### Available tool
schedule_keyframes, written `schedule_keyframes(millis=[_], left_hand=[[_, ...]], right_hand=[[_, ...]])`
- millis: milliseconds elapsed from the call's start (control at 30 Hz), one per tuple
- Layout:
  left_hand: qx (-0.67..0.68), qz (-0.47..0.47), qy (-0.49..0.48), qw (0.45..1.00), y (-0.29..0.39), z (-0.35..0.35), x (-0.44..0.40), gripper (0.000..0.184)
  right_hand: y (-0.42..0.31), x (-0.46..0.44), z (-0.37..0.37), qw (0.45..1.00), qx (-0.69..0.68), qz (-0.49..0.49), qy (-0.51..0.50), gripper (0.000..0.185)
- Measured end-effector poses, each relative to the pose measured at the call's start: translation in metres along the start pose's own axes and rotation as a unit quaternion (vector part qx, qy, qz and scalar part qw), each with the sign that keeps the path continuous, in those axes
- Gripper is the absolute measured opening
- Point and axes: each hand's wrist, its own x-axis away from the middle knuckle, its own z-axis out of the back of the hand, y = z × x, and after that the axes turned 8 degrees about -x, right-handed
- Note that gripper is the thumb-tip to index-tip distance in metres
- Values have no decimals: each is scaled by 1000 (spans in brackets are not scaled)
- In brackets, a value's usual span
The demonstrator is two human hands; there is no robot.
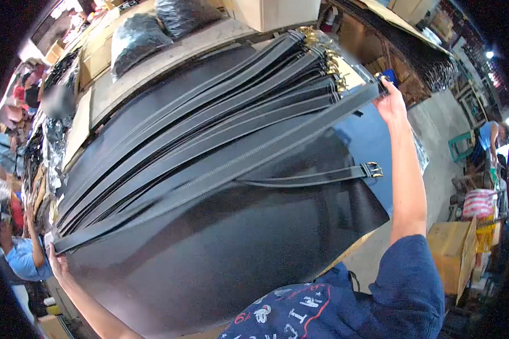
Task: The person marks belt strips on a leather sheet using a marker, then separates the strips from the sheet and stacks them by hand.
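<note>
A long black belt (237, 164) with pale stitching is stretched across the dark table sheet (209, 277). My right hand (391, 101) grips its upper right end, and my left hand (56, 261) holds its lower left end. Behind it several black belts (209, 121) lie side by side in a fanned pile, their gold buckles (331, 62) gathered at the upper right. Below the stretched belt lies another belt (322, 179) with a gold buckle (374, 169), partly hidden by the held one.
Plastic bags (138, 42) and a cardboard box (271, 12) stand behind the table. At the right is an open carton (449, 251). One person (28, 257) in blue is at the left edge, another (488, 135) at the far right.
</note>
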Motion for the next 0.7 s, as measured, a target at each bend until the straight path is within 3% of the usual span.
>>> schedule_keyframes(millis=[133,200,267,333,400,500,533,567,633,667,700], left_hand=[[1,43,-13,999,7,-7,-28,21],[5,60,-14,998,6,-1,-28,22],[7,72,-6,997,14,17,-20,22],[19,87,-4,996,26,28,-8,23],[47,98,-6,994,32,39,-1,23],[142,135,-14,981,44,72,13,24],[134,144,-41,980,41,88,23,16],[125,153,-67,978,38,103,32,7],[-69,108,52,990,32,59,92,9],[-61,97,167,979,16,53,105,15],[-31,110,139,984,-2,88,97,16]], right_hand=[[5,27,13,997,29,19,76,22],[-5,55,35,1000,-1,16,8,22],[-29,92,44,989,21,-44,-138,25],[-54,105,41,998,57,-25,-20,29],[-69,115,25,994,101,35,30,30],[-89,115,23,993,96,39,-51,34],[-78,126,2,991,94,90,26,36],[-82,125,6,993,97,69,5,37],[-78,135,2,993,106,50,-4,40],[-70,148,-3,992,115,53,11,41],[-67,151,11,993,96,49,-45,41]])
